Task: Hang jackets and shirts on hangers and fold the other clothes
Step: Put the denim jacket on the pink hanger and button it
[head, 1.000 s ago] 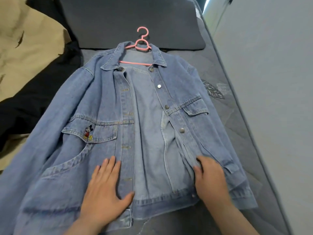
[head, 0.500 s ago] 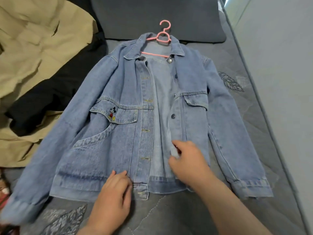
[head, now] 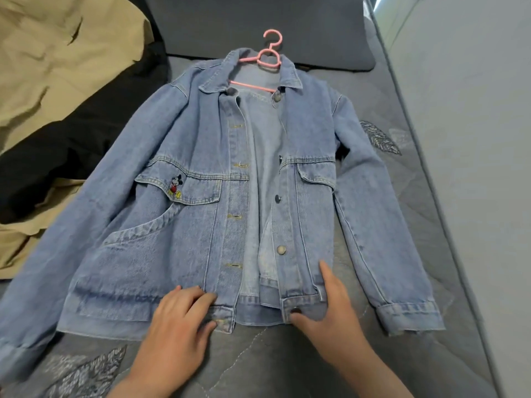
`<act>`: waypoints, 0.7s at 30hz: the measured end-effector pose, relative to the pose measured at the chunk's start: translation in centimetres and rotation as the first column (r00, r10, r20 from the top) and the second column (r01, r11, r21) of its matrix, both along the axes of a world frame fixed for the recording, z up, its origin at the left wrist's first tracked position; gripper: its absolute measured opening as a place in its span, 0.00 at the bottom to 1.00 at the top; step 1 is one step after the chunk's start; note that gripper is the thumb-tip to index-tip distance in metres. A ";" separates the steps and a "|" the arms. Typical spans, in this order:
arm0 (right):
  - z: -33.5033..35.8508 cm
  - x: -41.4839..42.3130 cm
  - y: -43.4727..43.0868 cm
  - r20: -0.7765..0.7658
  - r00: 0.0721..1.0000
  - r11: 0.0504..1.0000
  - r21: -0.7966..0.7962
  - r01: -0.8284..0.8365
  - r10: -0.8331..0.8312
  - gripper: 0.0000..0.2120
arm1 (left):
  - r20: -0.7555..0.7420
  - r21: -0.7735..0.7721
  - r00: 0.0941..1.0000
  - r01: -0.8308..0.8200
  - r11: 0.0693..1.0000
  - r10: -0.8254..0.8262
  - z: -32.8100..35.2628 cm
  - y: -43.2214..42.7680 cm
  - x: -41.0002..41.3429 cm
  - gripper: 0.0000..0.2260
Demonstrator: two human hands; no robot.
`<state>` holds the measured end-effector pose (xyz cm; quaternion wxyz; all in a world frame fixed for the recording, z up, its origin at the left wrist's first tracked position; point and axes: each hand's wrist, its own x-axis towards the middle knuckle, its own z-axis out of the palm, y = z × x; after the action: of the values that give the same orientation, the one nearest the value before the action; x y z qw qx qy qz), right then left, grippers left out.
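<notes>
A light blue denim jacket (head: pixel 201 173) lies face up on the grey bed, its front unbuttoned, with a pink hanger (head: pixel 268 57) inside the collar and the hook pointing away from me. My left hand (head: pixel 178 323) grips the bottom hem of the left front panel by the lowest buttonhole, fingers bent on top and thumb at the hem's edge. On the right front panel's hem, my right hand (head: pixel 330 308) lies flat, with the thumb beside the bottom button and the index finger straight along the side seam. Both sleeves spread out to the sides.
A beige garment (head: pixel 57 67) and a black garment (head: pixel 71 150) are piled at the left. A dark grey pillow (head: pixel 258 21) lies beyond the hanger. A pale wall (head: pixel 474 139) runs along the bed's right edge. The quilted grey mattress (head: pixel 402 196) shows around the jacket.
Both hands slid down to the bottom hem. The right front panel was drawn toward the middle, and the right hand went from gripping its edge to lying flat at the hem.
</notes>
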<state>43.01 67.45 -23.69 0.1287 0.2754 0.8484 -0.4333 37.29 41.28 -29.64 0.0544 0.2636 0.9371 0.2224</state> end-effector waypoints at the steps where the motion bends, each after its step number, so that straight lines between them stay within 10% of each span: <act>1: -0.2 0.2 0.4 -0.034 0.999 0.999 -0.026 0.037 -0.038 0.42 | 0.015 0.009 1.000 0.008 1.000 -0.008 0.1 -0.2 -0.1 0.19; 5: 2.2 0.4 4.4 -0.188 0.948 0.965 -0.007 0.261 -0.258 0.18 | 0.073 0.024 0.997 -0.003 1.000 0.001 2.1 0.3 -0.2 0.24; 10: 9.0 1.1 10.7 -0.375 0.861 0.912 0.086 0.401 -0.344 0.14 | 0.249 0.266 0.957 0.083 0.960 -0.152 7.2 8.3 -0.3 0.28; 15: 9.1 -0.8 5.7 -0.355 0.917 0.929 0.367 -0.043 0.183 0.22 | 0.904 0.428 0.347 -0.745 0.512 -0.249 12.6 17.4 -5.2 0.19; 19: 5.1 -0.3 2.2 -0.310 0.938 0.976 -0.195 0.097 -0.155 0.46 | 0.980 0.161 0.074 -0.843 0.513 -0.186 11.1 18.2 -6.2 0.11; 21: 2.7 0.4 2.1 -0.296 0.952 0.995 -0.073 0.061 -0.080 0.46 | 0.975 0.061 -0.054 -0.867 0.495 -0.215 10.4 17.5 -6.6 0.10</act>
<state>43.43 69.51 -21.01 -0.0079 0.2328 0.8336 -0.5008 30.74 58.77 -19.28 0.4795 -0.2551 0.4699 0.6959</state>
